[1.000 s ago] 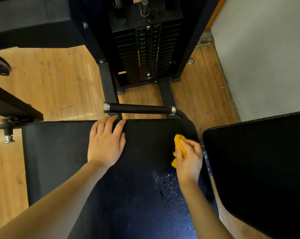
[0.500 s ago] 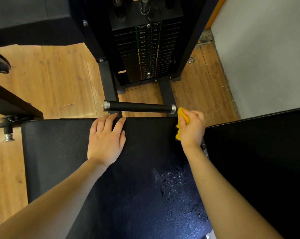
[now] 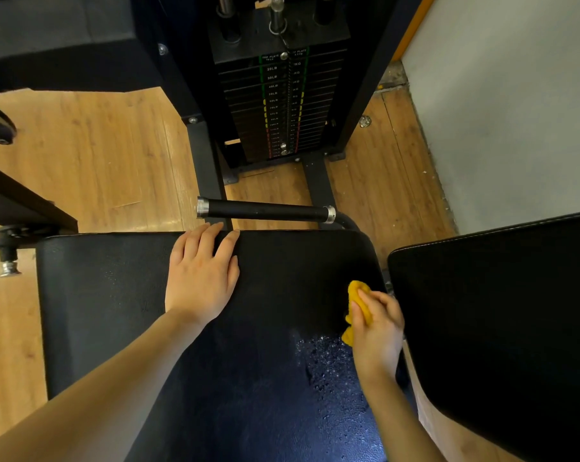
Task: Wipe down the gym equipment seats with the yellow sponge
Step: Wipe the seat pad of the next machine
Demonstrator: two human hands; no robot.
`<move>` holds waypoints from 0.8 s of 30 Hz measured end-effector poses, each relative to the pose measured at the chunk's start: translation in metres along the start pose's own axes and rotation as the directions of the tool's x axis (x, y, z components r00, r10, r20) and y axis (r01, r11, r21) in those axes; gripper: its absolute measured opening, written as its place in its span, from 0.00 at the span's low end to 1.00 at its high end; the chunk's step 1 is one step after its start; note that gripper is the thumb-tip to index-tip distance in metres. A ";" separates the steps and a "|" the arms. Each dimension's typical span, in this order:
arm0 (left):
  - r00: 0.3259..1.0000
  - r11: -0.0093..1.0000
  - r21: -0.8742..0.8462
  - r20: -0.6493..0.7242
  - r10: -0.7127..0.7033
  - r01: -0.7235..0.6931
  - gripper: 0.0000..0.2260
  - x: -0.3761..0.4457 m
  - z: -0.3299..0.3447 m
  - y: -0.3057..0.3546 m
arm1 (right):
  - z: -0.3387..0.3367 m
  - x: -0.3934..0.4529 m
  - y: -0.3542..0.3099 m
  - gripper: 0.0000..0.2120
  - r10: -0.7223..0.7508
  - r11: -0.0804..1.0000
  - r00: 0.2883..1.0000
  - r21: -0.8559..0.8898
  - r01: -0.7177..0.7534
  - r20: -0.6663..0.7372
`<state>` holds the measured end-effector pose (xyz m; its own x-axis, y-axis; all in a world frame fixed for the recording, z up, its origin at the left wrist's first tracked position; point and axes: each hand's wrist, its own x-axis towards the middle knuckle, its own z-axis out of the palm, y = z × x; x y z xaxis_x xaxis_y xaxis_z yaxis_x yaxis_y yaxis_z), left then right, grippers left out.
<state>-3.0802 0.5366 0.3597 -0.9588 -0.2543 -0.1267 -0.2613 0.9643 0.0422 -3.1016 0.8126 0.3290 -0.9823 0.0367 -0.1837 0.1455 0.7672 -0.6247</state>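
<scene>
Black seat [image 3: 115, 295] half done: right hand [image 3: 376, 331] grips the yellow sponge [image 3: 356, 296] near its right edge, droplets [image 3: 328, 365] remain; left hand [image 3: 200, 278] lies flat; neighbouring pad [image 3: 498, 328] seemingly untouched

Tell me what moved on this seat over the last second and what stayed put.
The right hand, gripping the yellow sponge throughout, ran up the seat's right edge to the far corner by the black handle, then drew back toward the wet patch. The left hand stayed flat on the seat.
</scene>
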 end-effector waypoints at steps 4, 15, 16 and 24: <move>1.000 1.000 -0.010 -0.005 0.003 -0.003 0.20 0.000 0.000 0.000 | 0.004 0.026 -0.017 0.11 0.063 0.998 0.998 -0.016 -0.064 -0.022; 1.000 1.000 -0.007 -0.008 0.004 -0.004 0.19 0.000 0.000 0.000 | 0.017 0.104 -0.058 0.05 0.240 0.959 0.971 0.152 -0.238 0.005; 1.000 1.000 -0.006 -0.008 0.003 -0.003 0.19 -0.001 0.000 0.000 | 0.016 0.100 -0.057 0.04 0.257 0.954 0.966 0.159 -0.256 0.014; 1.000 1.000 -0.027 -0.005 0.006 -0.007 0.21 -0.002 0.000 0.000 | 0.005 0.020 -0.009 0.12 -0.048 0.977 0.999 -0.209 0.049 0.011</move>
<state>-3.0788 0.5371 0.3597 -0.9610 -0.2485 -0.1215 -0.2579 0.9637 0.0693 -3.1224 0.8028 0.3273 -0.9867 -0.0073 -0.1623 0.0692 0.8848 -0.4608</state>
